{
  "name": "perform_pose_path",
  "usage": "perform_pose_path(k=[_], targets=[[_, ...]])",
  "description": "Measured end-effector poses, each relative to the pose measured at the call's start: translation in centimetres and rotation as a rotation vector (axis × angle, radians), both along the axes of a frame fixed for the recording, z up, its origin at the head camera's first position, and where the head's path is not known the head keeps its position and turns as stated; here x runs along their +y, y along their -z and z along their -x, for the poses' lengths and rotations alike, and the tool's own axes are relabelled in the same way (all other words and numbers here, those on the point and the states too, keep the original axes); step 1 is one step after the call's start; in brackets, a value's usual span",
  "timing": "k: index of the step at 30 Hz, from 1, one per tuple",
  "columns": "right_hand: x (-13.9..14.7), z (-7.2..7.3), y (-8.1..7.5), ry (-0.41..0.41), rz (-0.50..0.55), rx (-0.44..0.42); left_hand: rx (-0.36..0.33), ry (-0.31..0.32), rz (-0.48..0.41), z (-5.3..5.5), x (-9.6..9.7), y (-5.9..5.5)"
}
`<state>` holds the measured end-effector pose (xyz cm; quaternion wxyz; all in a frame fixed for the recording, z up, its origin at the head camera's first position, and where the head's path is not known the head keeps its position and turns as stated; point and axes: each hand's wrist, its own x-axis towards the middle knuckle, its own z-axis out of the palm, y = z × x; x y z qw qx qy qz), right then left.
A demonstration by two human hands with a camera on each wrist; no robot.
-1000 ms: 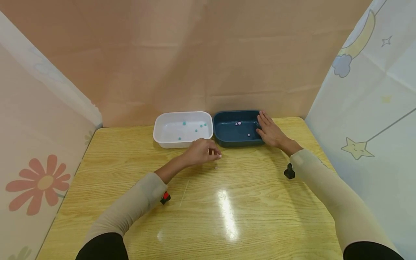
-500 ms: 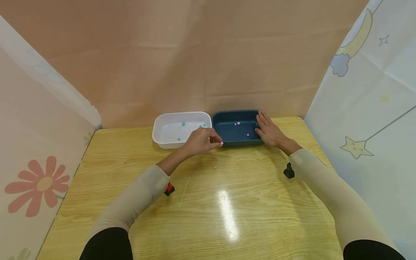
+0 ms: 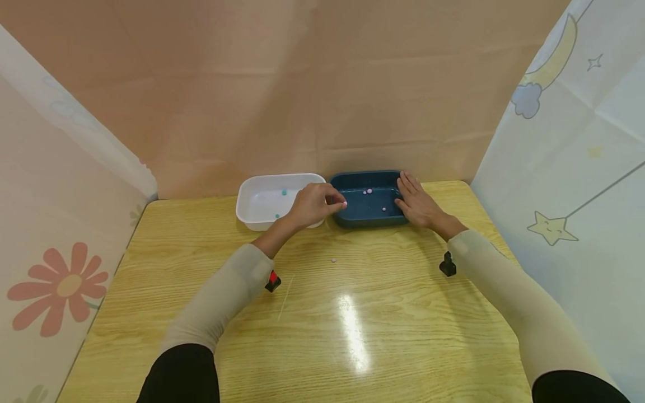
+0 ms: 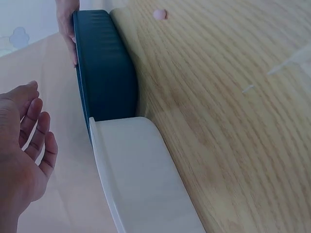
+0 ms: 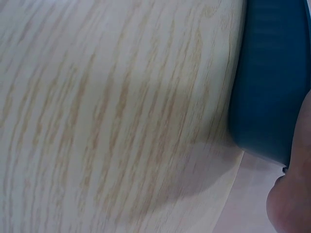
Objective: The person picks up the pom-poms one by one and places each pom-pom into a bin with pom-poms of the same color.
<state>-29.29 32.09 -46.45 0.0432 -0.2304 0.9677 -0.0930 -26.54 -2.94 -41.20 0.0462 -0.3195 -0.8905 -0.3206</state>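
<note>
My left hand [image 3: 311, 205] pinches a small pink bead [image 3: 345, 203] between thumb and fingertips, above the left end of the dark blue tray [image 3: 370, 221]. In the left wrist view the same hand [image 4: 24, 150] is beside the trays' rims, with the bead hidden. My right hand [image 3: 420, 206] rests on the blue tray's right end, fingers straight along its rim. Several pink beads [image 3: 370, 191] lie inside the blue tray. Left of it stands a white tray [image 3: 247, 210] holding green beads [image 3: 284, 192], partly covered by my left hand.
One pink bead [image 3: 333, 260] lies on the wooden table [image 3: 393, 313] in front of the trays. A brown backdrop [image 3: 322, 101] rises right behind the trays. Patterned side panels [image 3: 579, 184] flank the table.
My left hand has moved forward from the table in front of the trays to above the blue tray's left end, carrying the pink bead. The right hand stays on the rim.
</note>
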Motion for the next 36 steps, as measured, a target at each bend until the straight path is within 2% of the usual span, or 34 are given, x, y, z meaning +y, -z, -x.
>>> perform_pose_path(k=[18,28,36], targets=[[-0.1,0.0,0.0,0.011,0.027,0.010,-0.025,-0.123,-0.016,2.6,1.1,0.9],[0.1,0.2,0.2,0.012,0.032,0.006,-0.003,-0.210,0.045,3.9,1.8,1.4],[0.0,0.1,0.2,0.003,0.041,0.018,-0.015,-0.246,0.064,4.6,2.3,1.9]])
